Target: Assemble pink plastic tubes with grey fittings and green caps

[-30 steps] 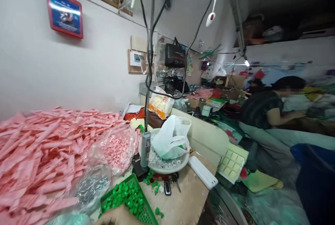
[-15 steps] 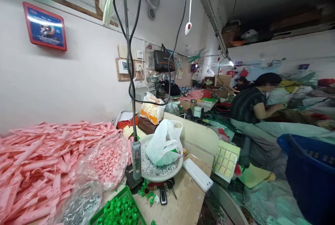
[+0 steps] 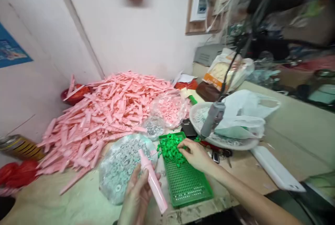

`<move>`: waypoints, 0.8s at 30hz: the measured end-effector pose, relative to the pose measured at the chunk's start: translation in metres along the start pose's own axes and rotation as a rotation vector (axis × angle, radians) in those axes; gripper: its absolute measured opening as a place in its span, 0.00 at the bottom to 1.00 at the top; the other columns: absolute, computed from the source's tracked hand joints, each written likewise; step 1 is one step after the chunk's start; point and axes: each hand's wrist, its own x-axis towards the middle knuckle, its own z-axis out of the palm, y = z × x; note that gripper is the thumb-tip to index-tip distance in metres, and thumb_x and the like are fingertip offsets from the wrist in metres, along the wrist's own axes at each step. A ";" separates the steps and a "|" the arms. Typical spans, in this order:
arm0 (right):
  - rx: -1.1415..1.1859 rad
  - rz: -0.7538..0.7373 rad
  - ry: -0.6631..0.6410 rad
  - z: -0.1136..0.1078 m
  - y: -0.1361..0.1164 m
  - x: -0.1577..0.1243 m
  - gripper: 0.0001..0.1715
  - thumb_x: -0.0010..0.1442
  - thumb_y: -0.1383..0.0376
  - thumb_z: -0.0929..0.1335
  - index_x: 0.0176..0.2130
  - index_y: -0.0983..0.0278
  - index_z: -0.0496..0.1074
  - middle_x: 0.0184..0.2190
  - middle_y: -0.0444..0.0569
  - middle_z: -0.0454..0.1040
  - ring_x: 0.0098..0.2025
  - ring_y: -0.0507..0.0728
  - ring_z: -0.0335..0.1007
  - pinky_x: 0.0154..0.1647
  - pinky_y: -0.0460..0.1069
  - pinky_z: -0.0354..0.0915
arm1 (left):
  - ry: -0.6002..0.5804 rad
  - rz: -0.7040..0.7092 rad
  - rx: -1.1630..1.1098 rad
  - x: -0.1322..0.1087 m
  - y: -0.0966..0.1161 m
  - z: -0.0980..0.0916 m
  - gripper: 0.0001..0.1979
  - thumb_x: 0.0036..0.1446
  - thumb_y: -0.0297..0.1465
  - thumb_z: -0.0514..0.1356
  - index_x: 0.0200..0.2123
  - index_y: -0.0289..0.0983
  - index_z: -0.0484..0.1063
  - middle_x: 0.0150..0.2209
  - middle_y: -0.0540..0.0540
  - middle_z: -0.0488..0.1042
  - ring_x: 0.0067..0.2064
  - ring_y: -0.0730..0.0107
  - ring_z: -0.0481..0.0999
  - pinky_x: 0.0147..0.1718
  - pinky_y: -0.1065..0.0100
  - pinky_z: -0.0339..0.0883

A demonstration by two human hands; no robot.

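My left hand [image 3: 138,188] is closed around a pink plastic tube-like part [image 3: 154,184], its narrow end tilted up and away and its wide end towards the table's front edge. To its right, my right hand [image 3: 192,151] is over the heap of small green plastic parts [image 3: 171,148], thumb and index finger bent together at the heap's right side. Whether a part is between the fingertips is too blurred to tell. The green parts fill the far half of a green perforated basket [image 3: 188,186]. Beside my left hand lies a clear bag of small whitish ring-like parts [image 3: 117,169].
A large pile of pink parts [image 3: 117,102] covers the table's back left, beside bags of small pink pieces [image 3: 170,108] and metal pins [image 3: 154,127]. At right stand a pale bowl [image 3: 240,146] with a white plastic bag [image 3: 243,113], a grey hanging tool [image 3: 213,118] and a white oblong device [image 3: 277,169].
The view has swung left and down to the table. Both my hands now show, the left with a pink part, the right at the green parts; earlier neither was in view.
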 end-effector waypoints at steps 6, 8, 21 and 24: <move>-0.643 -0.194 -0.083 0.022 0.000 -0.019 0.06 0.59 0.63 0.70 0.35 0.63 0.76 0.35 0.52 0.74 0.41 0.62 0.69 0.39 0.52 0.63 | -0.054 -0.157 -0.204 -0.001 -0.012 0.014 0.05 0.61 0.28 0.56 0.38 0.33 0.69 0.32 0.43 0.75 0.25 0.71 0.73 0.25 0.69 0.70; -0.723 -0.178 -0.058 0.032 -0.001 -0.018 0.09 0.60 0.60 0.69 0.34 0.64 0.76 0.35 0.53 0.74 0.41 0.63 0.70 0.37 0.52 0.63 | -0.043 -0.176 -0.235 -0.001 -0.015 0.017 0.08 0.62 0.32 0.55 0.39 0.33 0.69 0.27 0.47 0.71 0.23 0.74 0.69 0.22 0.72 0.65; 0.074 -0.177 -0.261 0.036 -0.043 -0.044 0.15 0.60 0.68 0.64 0.43 0.60 0.77 0.34 0.48 0.76 0.36 0.56 0.74 0.38 0.48 0.67 | -0.115 0.038 -0.071 0.001 -0.032 0.016 0.19 0.53 0.45 0.65 0.37 0.36 0.69 0.26 0.53 0.66 0.25 0.76 0.64 0.26 0.72 0.61; 0.263 -0.095 -0.231 0.043 -0.044 -0.045 0.14 0.60 0.66 0.65 0.42 0.60 0.78 0.38 0.50 0.76 0.40 0.57 0.74 0.43 0.50 0.68 | -0.089 0.014 -0.091 0.001 -0.033 0.014 0.20 0.53 0.46 0.64 0.40 0.36 0.70 0.27 0.52 0.67 0.26 0.75 0.65 0.25 0.72 0.61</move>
